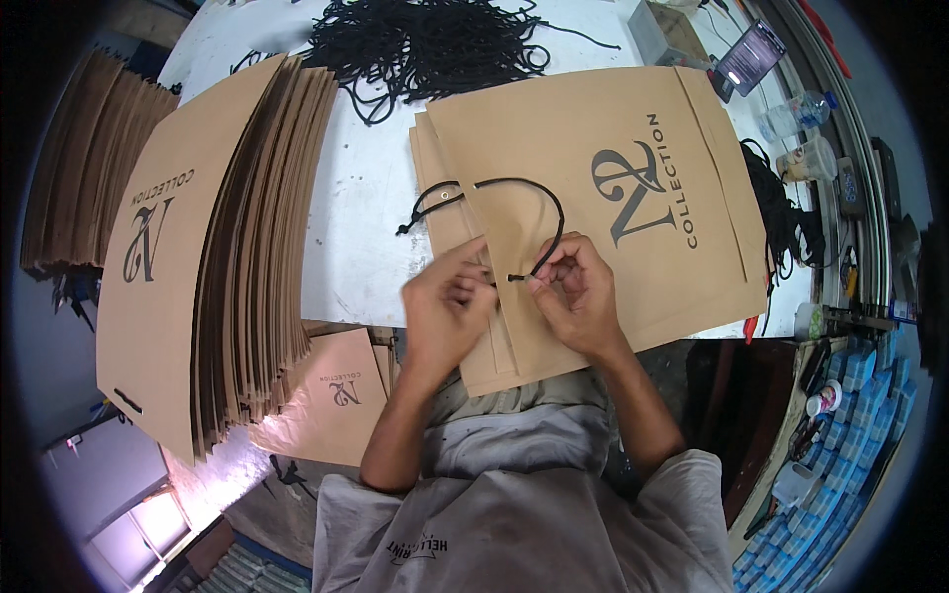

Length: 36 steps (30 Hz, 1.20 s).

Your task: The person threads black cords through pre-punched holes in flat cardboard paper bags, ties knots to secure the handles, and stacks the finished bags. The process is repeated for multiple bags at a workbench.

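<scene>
A flat brown paper bag with dark print lies on a small pile of like bags at the table's near edge. A black cord arcs over its top flap, one end knotted at a hole on the left. My right hand pinches the cord's free end. My left hand grips the bag's folded top edge right beside it, fingers curled on the paper. Both hands almost touch.
A tall stack of finished brown bags leans at the left. A heap of black cords lies at the far side of the white table. A phone, bottles and boxes stand at the right.
</scene>
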Each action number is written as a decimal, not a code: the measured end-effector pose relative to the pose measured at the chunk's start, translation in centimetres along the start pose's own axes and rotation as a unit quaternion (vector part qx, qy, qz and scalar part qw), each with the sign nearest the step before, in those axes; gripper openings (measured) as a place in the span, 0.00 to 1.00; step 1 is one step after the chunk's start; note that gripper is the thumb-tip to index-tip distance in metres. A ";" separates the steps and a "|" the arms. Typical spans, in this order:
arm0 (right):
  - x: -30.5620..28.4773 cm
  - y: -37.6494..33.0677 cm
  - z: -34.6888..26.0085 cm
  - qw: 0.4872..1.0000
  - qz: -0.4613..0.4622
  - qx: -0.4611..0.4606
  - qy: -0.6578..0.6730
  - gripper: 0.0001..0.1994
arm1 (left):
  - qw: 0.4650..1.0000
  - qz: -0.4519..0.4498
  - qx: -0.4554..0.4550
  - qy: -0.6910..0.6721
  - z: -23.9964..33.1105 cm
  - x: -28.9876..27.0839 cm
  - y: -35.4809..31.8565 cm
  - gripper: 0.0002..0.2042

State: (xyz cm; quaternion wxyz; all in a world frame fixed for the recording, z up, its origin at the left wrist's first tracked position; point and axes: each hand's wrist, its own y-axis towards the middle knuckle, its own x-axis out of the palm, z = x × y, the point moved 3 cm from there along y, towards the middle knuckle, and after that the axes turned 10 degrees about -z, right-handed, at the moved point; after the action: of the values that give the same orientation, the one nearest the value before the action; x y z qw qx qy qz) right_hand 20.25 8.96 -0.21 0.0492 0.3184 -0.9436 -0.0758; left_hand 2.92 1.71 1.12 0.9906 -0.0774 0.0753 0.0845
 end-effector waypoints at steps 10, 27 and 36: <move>-0.4 0.3 -2.5 0.970 -0.118 -0.001 -0.211 0.14 | 0.977 -0.006 0.081 0.196 2.1 -1.0 -0.3 0.12; -0.6 -0.3 0.1 0.999 0.009 0.020 0.032 0.07 | 0.980 0.040 0.060 0.185 2.3 0.1 -0.1 0.12; -0.8 0.4 -0.5 0.998 -0.032 0.028 -0.047 0.06 | 0.980 0.005 0.045 0.196 3.0 0.7 -0.2 0.20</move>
State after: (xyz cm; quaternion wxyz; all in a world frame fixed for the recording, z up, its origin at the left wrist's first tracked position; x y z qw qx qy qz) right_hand 20.67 9.71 0.31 -0.0064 0.3453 -0.9362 -0.0654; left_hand 4.03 2.13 3.96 0.9586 -0.0479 0.2719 0.0694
